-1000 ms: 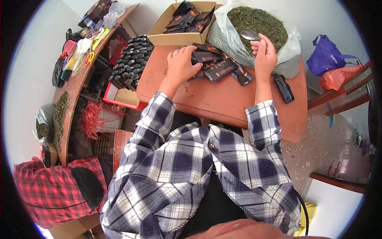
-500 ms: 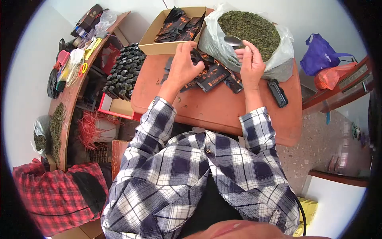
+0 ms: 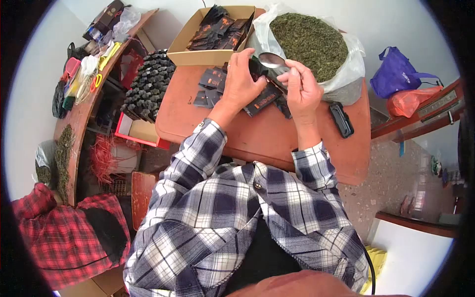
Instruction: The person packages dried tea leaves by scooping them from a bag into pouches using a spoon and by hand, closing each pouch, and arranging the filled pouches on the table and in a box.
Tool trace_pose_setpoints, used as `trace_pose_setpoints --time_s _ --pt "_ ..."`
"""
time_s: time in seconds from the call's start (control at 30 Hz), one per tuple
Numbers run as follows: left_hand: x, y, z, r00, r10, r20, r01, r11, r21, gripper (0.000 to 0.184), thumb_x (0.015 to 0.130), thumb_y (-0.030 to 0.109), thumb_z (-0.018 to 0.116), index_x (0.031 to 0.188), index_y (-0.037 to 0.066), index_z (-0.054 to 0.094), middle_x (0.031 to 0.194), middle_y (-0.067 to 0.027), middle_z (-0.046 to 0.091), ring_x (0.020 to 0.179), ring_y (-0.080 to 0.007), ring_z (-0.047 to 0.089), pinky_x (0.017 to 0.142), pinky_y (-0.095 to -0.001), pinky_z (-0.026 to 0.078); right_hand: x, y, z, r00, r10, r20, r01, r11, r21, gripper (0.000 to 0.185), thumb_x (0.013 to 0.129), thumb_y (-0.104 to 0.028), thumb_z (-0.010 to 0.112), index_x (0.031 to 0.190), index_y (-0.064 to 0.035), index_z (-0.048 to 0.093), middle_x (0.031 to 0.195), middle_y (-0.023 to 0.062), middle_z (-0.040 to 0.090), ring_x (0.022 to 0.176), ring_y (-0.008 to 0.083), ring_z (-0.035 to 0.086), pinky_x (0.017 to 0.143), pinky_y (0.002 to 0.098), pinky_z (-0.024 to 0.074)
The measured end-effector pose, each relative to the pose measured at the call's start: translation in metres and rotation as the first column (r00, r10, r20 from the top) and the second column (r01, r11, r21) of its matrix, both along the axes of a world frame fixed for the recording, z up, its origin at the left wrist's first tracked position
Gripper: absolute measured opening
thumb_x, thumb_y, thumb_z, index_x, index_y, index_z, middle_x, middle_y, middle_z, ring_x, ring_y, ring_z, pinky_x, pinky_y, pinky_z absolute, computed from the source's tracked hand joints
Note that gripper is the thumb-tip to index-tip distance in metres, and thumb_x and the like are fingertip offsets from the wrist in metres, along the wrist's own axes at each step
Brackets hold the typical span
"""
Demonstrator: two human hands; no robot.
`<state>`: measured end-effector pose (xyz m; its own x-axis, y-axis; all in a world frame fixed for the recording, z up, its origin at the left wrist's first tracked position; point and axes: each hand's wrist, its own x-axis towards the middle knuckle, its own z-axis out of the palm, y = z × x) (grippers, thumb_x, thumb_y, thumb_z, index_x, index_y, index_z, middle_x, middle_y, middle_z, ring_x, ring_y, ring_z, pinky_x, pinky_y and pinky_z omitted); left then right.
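Note:
My right hand (image 3: pixel 302 86) is closed around the handle of a metal spoon (image 3: pixel 271 60). The spoon's bowl is over a small black packet (image 3: pixel 257 68), close to my left fingertips. My left hand (image 3: pixel 241 81) is curled about that packet, with thumb and fingers on its sides; my fingers partly hide it. Beneath both hands, more black packets with orange print (image 3: pixel 261 101) lie loosely on the red-brown table (image 3: pixel 198 126). To the right of my right hand stands a clear plastic bag (image 3: pixel 346 81) full of dried green leaves (image 3: pixel 309 42).
A cardboard box (image 3: pixel 200 58) of printed packets stands at the table's back. Stacked black packets (image 3: pixel 147 81) fill a spot to its left. A black oblong case (image 3: pixel 341 120) lies at the right edge. A side bench (image 3: pixel 91 101) holds scissors (image 3: pixel 96 82) and bags.
The spoon has moved left from beside the leaf bag to over the packet. My left hand has shifted slightly right, bringing both hands closer together.

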<state>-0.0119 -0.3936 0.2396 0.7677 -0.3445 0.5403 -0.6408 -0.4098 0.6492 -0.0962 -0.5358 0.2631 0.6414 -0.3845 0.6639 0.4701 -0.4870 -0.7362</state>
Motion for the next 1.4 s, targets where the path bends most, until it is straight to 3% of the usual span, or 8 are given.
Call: trace_pose_setpoints --time_s 0.03,0.23,0.5,0.8,0.93,1.1,1.17,1.4 --pt "-0.002 -0.001 0.0 1.0 -0.008 -0.026 0.008 1.0 -0.017 0.07 0.068 0.008 0.074 0.13 0.001 0.042 0.114 -0.0227 0.049 0.11 -0.0418 0.049 0.097 -0.0467 0.042 0.0 0.0 -0.001 1.0 -0.007 0.016 0.008 0.999 -0.047 0.017 0.096 -0.007 0.056 0.106 -0.0001 0.067 0.077 0.0096 0.071 0.066 0.015 0.069 0.061 0.0276 0.0542" --pt "-0.005 -0.003 -0.009 1.0 -0.022 0.002 0.022 1.0 0.001 0.069 0.068 0.007 0.074 0.129 0.001 0.042 0.113 -0.0225 0.049 0.109 -0.0418 0.05 0.096 -0.0468 0.042 0.003 0.001 -0.001 0.997 -0.026 0.079 0.047 0.962 -0.268 0.014 0.094 -0.005 0.057 0.1 -0.0003 0.068 0.077 0.0104 0.07 0.063 0.0182 0.069 0.058 0.0299 0.0532" --pt "0.0 0.002 -0.03 0.999 -0.029 -0.02 0.031 0.992 0.123 0.07 0.068 0.013 0.077 0.129 -0.001 0.045 0.11 -0.0215 0.058 0.106 -0.039 0.055 0.092 -0.0443 0.046 0.009 -0.006 -0.007 0.942 0.041 -0.333 0.005 0.991 0.135 0.021 0.097 -0.013 0.053 0.102 -0.001 0.07 0.069 0.0053 0.069 0.061 0.0083 0.063 0.059 0.0254 0.051" --pt "-0.013 0.005 -0.008 0.999 0.034 0.025 -0.04 0.959 0.28 0.06 0.068 0.025 0.082 0.12 0.01 0.055 0.11 -0.0153 0.056 0.104 -0.0369 0.059 0.084 -0.0468 0.053 0.02 -0.019 -0.021 0.937 0.151 -0.314 0.016 0.881 0.472 0.022 0.099 -0.016 0.051 0.105 -0.001 0.067 0.069 0.0022 0.065 0.055 0.0027 0.048 0.05 0.0169 0.0363" --pt "-0.009 0.003 0.0 0.994 0.041 0.105 -0.07 0.957 0.283 0.05 0.07 0.022 0.076 0.114 0.008 0.055 0.108 -0.0155 0.056 0.102 -0.0375 0.059 0.08 -0.049 0.053 0.02 -0.018 -0.017 0.965 0.196 -0.176 -0.081 0.857 0.509 0.022 0.099 -0.015 0.05 0.104 -0.0003 0.066 0.068 0.0033 0.065 0.057 0.0059 0.053 0.053 0.0191 0.042" --pt "-0.002 -0.001 0.014 0.995 0.032 0.093 -0.059 0.952 0.3 0.057 0.072 0.029 0.077 0.12 0.009 0.054 0.111 -0.0158 0.058 0.099 -0.0382 0.062 0.08 -0.048 0.053 0.021 -0.007 0.003 0.981 0.011 -0.194 0.031 0.977 0.212 0.023 0.099 -0.016 0.051 0.104 -0.0012 0.067 0.07 0.0048 0.069 0.06 0.0069 0.06 0.058 0.022 0.049" --pt "-0.003 0.001 0.016 0.992 0.039 0.124 -0.071 0.961 0.266 0.059 0.072 0.031 0.078 0.121 0.009 0.054 0.111 -0.0154 0.059 0.098 -0.0374 0.063 0.079 -0.0482 0.053 0.021 -0.003 0.008 0.987 0.044 -0.153 -0.009 0.974 0.224 0.022 0.098 -0.017 0.051 0.101 -0.0016 0.068 0.067 0.005 0.068 0.058 0.008 0.06 0.058 0.0238 0.0499" --pt "0.005 0.01 0.015 0.994 0.022 0.11 -0.031 0.996 0.084 0.051 0.069 0.015 0.077 0.115 0.006 0.056 0.106 -0.0161 0.059 0.093 -0.0365 0.063 0.077 -0.044 0.053 0.017 0.014 0.022 0.974 0.108 -0.198 -0.091 0.991 0.094 0.021 0.095 -0.012 0.05 0.097 0.0005 0.067 0.063 0.0056 0.066 0.058 0.0094 0.063 0.056 0.0253 0.0506"
